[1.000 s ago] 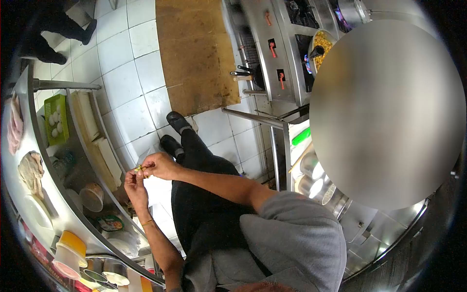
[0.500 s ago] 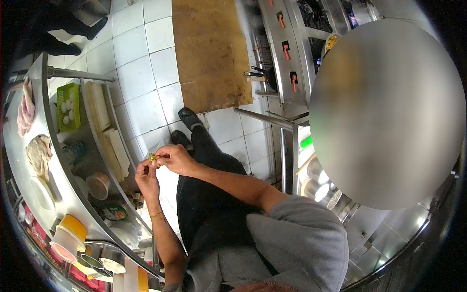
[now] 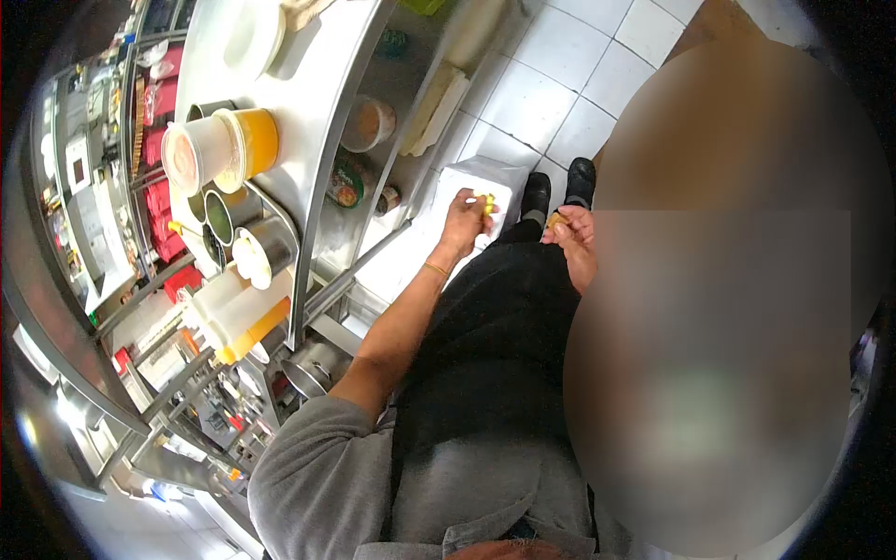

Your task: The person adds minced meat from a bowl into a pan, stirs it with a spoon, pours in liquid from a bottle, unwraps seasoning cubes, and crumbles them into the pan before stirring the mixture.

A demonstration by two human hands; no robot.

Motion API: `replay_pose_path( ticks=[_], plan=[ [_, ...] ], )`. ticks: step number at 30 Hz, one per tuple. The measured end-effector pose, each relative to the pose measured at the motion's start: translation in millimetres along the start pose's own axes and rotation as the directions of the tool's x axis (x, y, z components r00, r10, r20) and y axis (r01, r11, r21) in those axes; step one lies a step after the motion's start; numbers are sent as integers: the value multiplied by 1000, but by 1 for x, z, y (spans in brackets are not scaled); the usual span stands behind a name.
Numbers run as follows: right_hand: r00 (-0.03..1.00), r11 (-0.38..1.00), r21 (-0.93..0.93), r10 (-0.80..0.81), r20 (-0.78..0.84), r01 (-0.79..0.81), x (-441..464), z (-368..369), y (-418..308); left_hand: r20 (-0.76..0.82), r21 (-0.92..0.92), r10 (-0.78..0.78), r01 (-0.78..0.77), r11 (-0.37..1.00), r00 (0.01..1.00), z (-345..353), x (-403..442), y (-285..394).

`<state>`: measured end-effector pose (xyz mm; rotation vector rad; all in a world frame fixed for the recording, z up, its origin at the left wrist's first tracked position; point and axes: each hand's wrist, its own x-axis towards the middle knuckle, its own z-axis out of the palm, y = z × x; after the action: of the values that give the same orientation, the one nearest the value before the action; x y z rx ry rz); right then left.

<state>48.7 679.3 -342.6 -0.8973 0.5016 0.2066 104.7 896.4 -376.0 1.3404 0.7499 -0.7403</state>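
Note:
My left hand (image 3: 462, 226) is over a white container (image 3: 509, 177), its fingers closed on a small bright yellow piece (image 3: 488, 203) that looks like a crumpled wrapper. To the right, in front of the black apron, my right hand (image 3: 576, 240) pinches a small brownish-yellow piece (image 3: 556, 220). The two hands are apart. What the brownish piece is cannot be made out, and a large blur covers the right forearm.
On the steel counter (image 3: 322, 84) at left stand a yellow-orange tub (image 3: 252, 145), a pale tub (image 3: 194, 154), metal pots (image 3: 266, 254) and a white plate (image 3: 252, 37). A shelf below holds a lidded container (image 3: 369, 123). White floor tiles (image 3: 527, 98) lie ahead.
The view has swung left toward the counter. My hands, together on one small yellow-green item before, have come apart, each with a small piece. The white container now shows below the left hand.

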Motion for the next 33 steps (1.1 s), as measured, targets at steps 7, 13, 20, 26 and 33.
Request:
replay_pose_path(
  ticks=[7, 13, 20, 26, 33],
  plan=[
    [978, 966, -155, 198, -68, -206, -10, -17, 16, -383, -66, 35, -66, 996, 923, -97, 14, -8],
    [960, 939, -205, 262, -94, -276, 0, -29, 23, -381, -15, 27, -35, 999, 924, -121, 14, 0],
    [950, 941, -145, 313, 19, -307, -9, -9, 35, 20, -132, -31, 33, 991, 999, -38, -9, -23],
    [917, 398, -856, -351, 190, 330, -41, 41, 6, 286, 210, -267, 212, 954, 920, 57, -48, 11],
    [798, 127, -910, -538, 271, 394, -52, 16, -27, 549, 175, -360, 317, 932, 754, 111, -63, 46]
  ],
)
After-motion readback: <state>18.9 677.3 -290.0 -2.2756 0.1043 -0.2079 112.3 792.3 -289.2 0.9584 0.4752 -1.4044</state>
